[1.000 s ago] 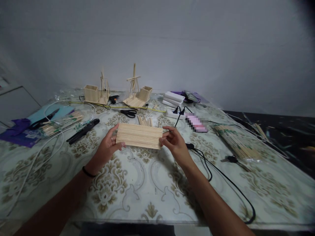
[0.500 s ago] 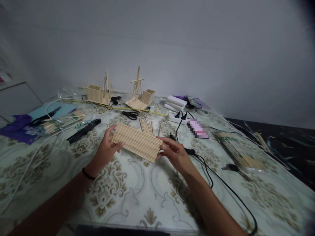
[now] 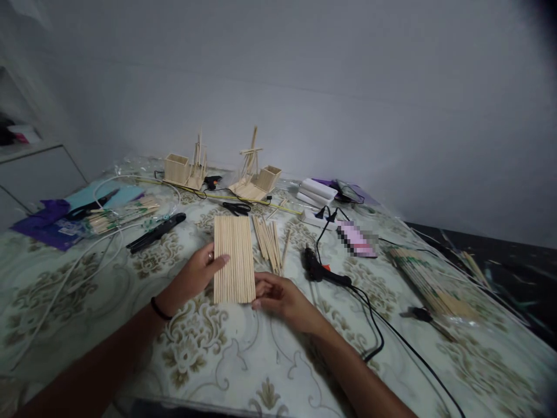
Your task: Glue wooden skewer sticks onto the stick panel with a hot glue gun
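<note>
A flat rectangular panel of thin wooden sticks laid side by side is held above the table, its sticks running away from me. My left hand grips the left edge, thumb across the face and fingers behind. At the lower right corner, my right hand has its curled fingers and thumb against the panel's edge. Just beyond lie loose cut sticks. A black glue gun rests right of my right hand.
Two stick models with boxes stand by the wall. Black scissors, a dark long-handled tool, a power strip, a pink pixelated item and a bundle of sticks lie around. Black cords cross the right side.
The stick panel has turned from lying crosswise to pointing away from me. My right hand has moved left and down along it, and the glue gun shows fully now.
</note>
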`<act>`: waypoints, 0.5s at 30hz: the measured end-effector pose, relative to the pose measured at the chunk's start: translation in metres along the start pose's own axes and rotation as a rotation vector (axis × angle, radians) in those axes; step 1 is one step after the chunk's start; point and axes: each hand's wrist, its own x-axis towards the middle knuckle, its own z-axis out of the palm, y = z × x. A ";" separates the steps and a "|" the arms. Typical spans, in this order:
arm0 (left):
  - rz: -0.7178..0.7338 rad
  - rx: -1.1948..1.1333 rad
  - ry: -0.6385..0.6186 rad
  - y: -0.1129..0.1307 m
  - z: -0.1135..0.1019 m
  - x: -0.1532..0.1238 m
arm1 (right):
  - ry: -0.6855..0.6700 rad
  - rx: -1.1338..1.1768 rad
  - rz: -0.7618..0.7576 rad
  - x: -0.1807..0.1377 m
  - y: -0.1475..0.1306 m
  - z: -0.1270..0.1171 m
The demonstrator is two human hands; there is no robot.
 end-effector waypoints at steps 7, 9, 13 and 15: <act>-0.083 0.073 -0.275 -0.001 0.013 -0.019 | -0.004 -0.175 -0.103 -0.005 -0.012 -0.007; -0.071 0.087 -0.279 -0.002 0.013 -0.020 | -0.023 -0.249 -0.096 -0.006 -0.016 -0.005; -0.049 0.095 -0.280 -0.003 0.015 -0.019 | -0.053 -0.301 -0.071 -0.007 -0.022 0.002; -0.045 0.107 -0.309 -0.001 0.016 -0.020 | -0.047 -0.291 -0.076 -0.008 -0.025 0.004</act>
